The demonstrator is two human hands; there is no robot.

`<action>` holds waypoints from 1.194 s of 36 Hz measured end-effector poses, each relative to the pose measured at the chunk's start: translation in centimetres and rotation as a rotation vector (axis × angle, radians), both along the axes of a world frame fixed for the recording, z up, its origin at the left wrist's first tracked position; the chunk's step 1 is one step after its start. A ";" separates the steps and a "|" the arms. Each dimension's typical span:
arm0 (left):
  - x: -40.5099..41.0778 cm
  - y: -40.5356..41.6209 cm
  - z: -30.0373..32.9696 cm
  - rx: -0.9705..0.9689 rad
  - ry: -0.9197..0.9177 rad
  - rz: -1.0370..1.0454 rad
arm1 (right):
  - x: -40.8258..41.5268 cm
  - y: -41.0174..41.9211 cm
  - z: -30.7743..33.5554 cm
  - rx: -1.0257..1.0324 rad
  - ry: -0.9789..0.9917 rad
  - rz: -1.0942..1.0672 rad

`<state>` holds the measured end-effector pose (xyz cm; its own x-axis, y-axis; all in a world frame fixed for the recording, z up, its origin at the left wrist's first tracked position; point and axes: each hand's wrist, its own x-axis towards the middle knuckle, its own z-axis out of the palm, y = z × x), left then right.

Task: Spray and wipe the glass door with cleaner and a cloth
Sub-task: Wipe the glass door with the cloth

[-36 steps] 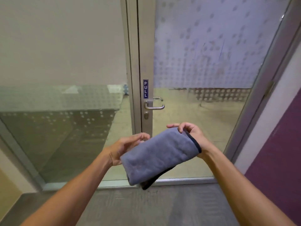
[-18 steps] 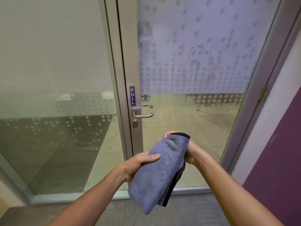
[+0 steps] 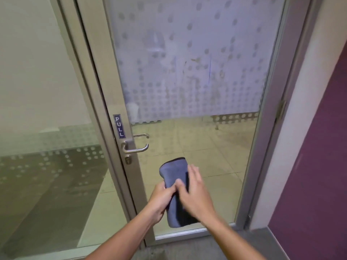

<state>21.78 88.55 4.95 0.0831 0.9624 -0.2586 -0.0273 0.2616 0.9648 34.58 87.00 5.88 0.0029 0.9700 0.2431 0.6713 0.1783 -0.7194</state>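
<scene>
A folded grey-blue cloth [image 3: 172, 171] with a dark edge stands upright in front of the lower pane of the glass door [image 3: 197, 72]. My left hand [image 3: 161, 198] grips the cloth around its middle from the left. My right hand [image 3: 195, 196] lies flat against the cloth's right side, fingers stretched out and blurred. The door's upper half is frosted with a dot pattern and shows streaks and smudges [image 3: 208, 70]. No spray bottle is in view.
A metal lever handle [image 3: 135, 148] and a blue PULL sign [image 3: 119, 126] sit on the door's left stile. A fixed glass panel [image 3: 47, 147] stands to the left. The metal frame [image 3: 270, 128] and a purple wall [image 3: 319, 166] close in on the right.
The view has moved closer to the door. The cloth has turned from hanging slanted to upright and more tightly folded. My right hand has shifted from its top end onto its side.
</scene>
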 end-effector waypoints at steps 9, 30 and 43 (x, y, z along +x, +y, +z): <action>5.0 1.8 2.2 -0.146 -0.570 -0.088 | 1.6 2.0 -1.4 0.129 -0.469 -0.163; 3.6 18.0 9.4 0.219 0.007 -0.330 | 3.8 15.3 5.1 0.166 0.261 -0.108; -3.2 28.0 18.7 0.737 0.229 -0.363 | 6.2 26.2 12.3 0.287 1.391 -0.725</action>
<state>18.56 116.56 23.69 0.4410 0.8153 0.3751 0.1532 -0.4802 0.8637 40.75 113.16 18.22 0.7885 0.5892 -0.1761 -0.4509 0.3591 -0.8171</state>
